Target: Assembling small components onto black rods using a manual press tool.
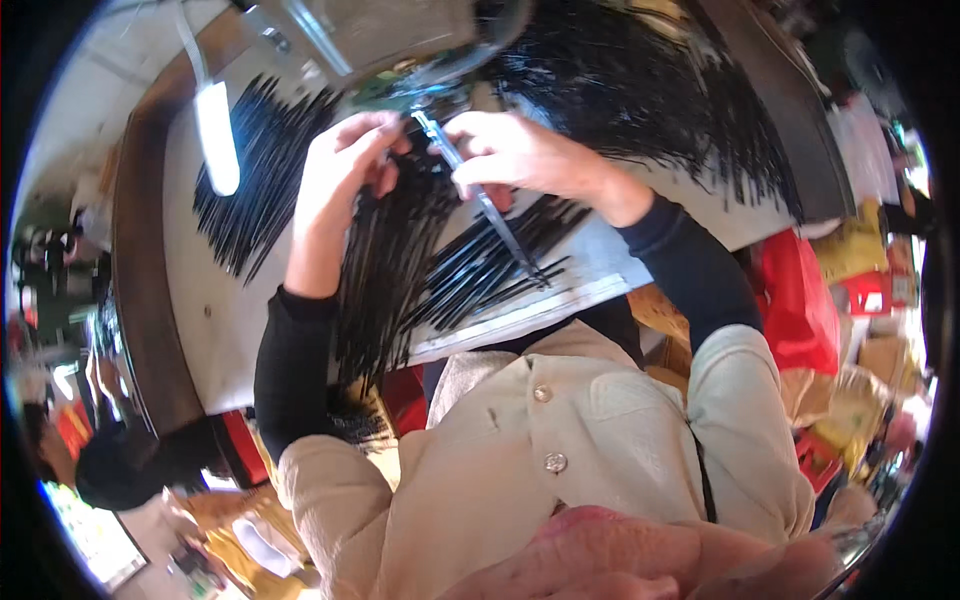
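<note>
My right hand (520,155) is closed round a long slender rod (512,238), shiny and pale at its upper end and dark along the lower part. The rod slants down toward the table's near edge. To its left, my left hand (350,165) is raised with fingers bent together near the rod's upper end. Whatever those fingers pinch, if anything, is too blurred to name. Under and between both hands lies a bundle of thin black strips (385,270). A smaller bunch of black strips (470,280) lies below my right hand.
A lit white lamp (217,140) hangs at the left over another black-strip pile (262,180). A large tangled black heap (620,90) covers the table's far right. The pale tabletop (190,300) has a brown raised rim (140,260). Red bags (795,300) stand at right.
</note>
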Demonstrator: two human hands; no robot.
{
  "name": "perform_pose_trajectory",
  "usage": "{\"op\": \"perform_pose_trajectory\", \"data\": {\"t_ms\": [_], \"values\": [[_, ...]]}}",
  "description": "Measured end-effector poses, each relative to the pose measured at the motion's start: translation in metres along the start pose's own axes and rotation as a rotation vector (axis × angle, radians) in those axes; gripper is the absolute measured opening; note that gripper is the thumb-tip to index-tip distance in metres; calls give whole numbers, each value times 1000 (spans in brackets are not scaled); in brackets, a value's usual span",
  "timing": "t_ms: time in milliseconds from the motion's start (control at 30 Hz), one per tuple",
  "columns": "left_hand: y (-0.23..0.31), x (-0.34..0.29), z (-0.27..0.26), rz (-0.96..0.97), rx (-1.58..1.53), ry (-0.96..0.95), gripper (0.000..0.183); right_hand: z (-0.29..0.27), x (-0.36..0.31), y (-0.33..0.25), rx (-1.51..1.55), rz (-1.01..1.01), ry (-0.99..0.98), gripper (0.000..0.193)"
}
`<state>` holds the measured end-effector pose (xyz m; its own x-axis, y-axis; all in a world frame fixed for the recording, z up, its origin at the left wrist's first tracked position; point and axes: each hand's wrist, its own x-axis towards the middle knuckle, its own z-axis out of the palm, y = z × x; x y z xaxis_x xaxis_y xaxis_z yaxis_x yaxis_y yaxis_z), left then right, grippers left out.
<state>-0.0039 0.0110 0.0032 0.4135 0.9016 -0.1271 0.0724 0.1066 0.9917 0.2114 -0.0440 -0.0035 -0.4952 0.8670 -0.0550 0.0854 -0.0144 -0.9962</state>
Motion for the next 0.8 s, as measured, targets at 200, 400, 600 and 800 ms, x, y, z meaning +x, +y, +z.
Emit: {"op": "perform_pose_trajectory", "data": {"t_ms": [200, 400, 600, 800], "values": [[-5, 2, 4, 26, -76, -39, 24, 0, 1, -6, -69, 104, -3, 37], [-6, 2, 1, 52, -88, -84, 27, 1, 1, -6, -60, 78, 39, 33], [-4, -1, 4, 38, -85, -97, 30, 1, 0, -8, -87, 82, 30, 39], [-1, -1, 7, 59, -45, -93, 30, 1, 0, -10, -10, 92, 35, 38]]}}
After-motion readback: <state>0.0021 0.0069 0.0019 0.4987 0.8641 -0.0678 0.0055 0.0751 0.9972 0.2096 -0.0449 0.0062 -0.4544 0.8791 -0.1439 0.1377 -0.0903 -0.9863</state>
